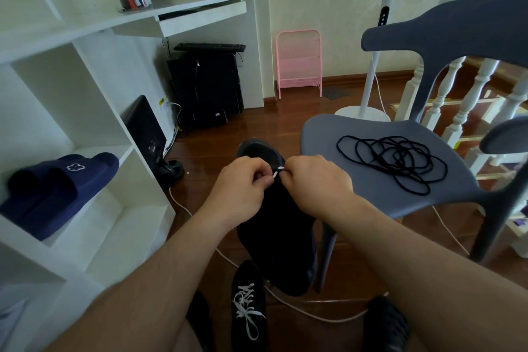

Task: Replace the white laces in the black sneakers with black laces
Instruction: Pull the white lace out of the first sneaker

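A black sneaker [274, 226] is held up in front of the person, its heel end just under both hands. The left hand [243, 183] and right hand [317, 180] pinch a white lace [277, 172] between them. Black laces [394, 163] lie tangled on the grey chair [371, 194], right of the hands. A second sneaker [248, 308], white-laced, lies on the floor.

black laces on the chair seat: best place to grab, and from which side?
Probably a single outer loop at the left edge of the black laces, pinched from above. They lie loose and tangled flat on the grey chair seat; the middle is knotted strands, while the left loops lie apart and nearest the hands.
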The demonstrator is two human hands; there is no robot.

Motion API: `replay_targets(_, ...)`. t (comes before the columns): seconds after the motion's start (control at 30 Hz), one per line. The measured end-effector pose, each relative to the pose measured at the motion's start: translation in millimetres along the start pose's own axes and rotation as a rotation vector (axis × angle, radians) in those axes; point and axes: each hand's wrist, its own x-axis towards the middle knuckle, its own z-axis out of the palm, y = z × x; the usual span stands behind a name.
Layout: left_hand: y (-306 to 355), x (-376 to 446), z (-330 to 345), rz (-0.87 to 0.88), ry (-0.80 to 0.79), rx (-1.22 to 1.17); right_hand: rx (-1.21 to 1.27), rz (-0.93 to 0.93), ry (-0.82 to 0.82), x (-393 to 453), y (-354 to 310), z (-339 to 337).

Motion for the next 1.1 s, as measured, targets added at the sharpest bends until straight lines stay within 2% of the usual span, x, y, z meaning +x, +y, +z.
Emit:
replay_targets(0.13,-7,-3,-16,-0.033,-0.324,-0.483,0.029,0.030,-0.025,7,20,-5)
replay_targets(0.2,-11,-6,-17,-0.085,-0.361,-0.474,-0.019,-0.046,-0.035,6,19,-2)
replay_targets(0.27,-14,-8,-9,-0.132,-0.286,-0.251,-0.062,-0.108,-0.025,2,11,3)
replay_targets(0.33,-13,-8,-3,-0.116,-0.130,-0.101,-0.077,-0.137,-0.001,1,5,7)
replay_targets(0.43,-7,-5,-1,-0.068,0.117,-0.027,-0.040,-0.136,0.044,0,0,6)
replay_targets(0.5,-8,-3,0,-0.041,0.197,-0.045,-0.022,-0.142,0.065,0,-2,6)
replay_targets(0.57,-10,-2,-3,-0.031,0.100,-0.131,-0.004,-0.125,0.062,1,-2,6)
replay_targets(0.7,-7,-4,-18,-0.033,-0.359,-0.667,-0.012,-0.034,0.043,7,14,1)
replay_targets(0.77,-9,-8,-21,0.007,-0.444,-0.702,-0.025,-0.023,0.050,6,19,-1)
replay_targets(0.87,-12,-9,-14,-0.028,-0.335,-0.503,-0.036,-0.062,0.068,4,15,0)
replay_targets(0.97,-9,-7,-6,-0.085,-0.029,-0.231,-0.010,-0.065,0.085,1,6,-1)
replay_targets(1.03,-7,-4,-1,-0.077,0.112,-0.175,-0.014,-0.078,0.090,-1,1,-1)
replay_targets(1.1,-4,-4,3,-0.068,0.176,-0.172,-0.009,-0.098,0.102,-3,-3,0)
